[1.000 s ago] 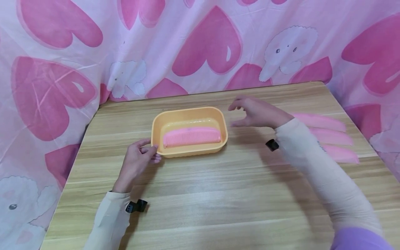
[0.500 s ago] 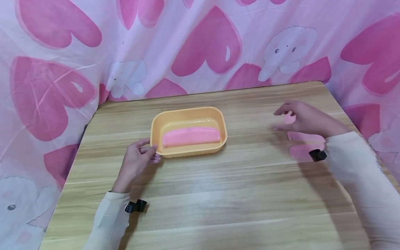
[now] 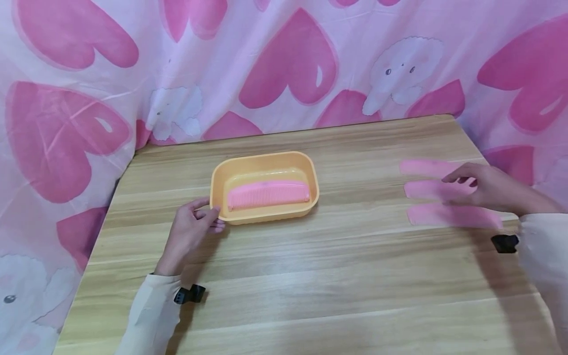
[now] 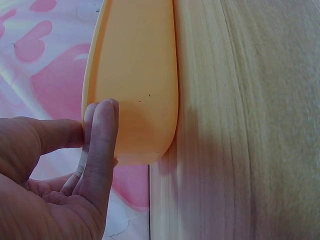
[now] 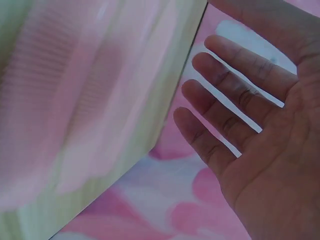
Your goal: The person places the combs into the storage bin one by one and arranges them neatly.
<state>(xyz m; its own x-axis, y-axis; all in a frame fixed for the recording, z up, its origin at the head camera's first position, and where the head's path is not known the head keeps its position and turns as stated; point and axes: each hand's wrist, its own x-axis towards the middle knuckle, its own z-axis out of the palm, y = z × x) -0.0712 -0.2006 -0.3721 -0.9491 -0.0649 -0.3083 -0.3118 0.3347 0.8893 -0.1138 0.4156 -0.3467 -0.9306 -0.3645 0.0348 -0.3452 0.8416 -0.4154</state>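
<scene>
At the near left corner of an orange plastic basin [image 3: 270, 216], my left hand [image 3: 186, 236] pinches the rim between thumb and fingers. The left wrist view shows those fingers against the outer wall of the basin [image 4: 140, 55]. Inside lies a pink comb [image 3: 268, 192], teeth toward me. Over on the right, three more pink combs lie in a row: a far comb [image 3: 421, 167], a middle comb [image 3: 421, 189] and a near comb [image 3: 452, 215]. Above them hovers my right hand [image 3: 492, 188], fingers spread and holding nothing, partly covering the far and middle combs.
Everything rests on a wood-grain table [image 3: 284, 286]. A pink curtain [image 3: 293, 59] with hearts hangs behind and along its sides. A black wrist device [image 3: 190, 294] sits on the left sleeve, and another black device [image 3: 505, 243] on the right one.
My right hand has moved from beside the basin rightward to over the three combs. My left hand keeps its grip on the basin rim; the comb inside has not moved.
</scene>
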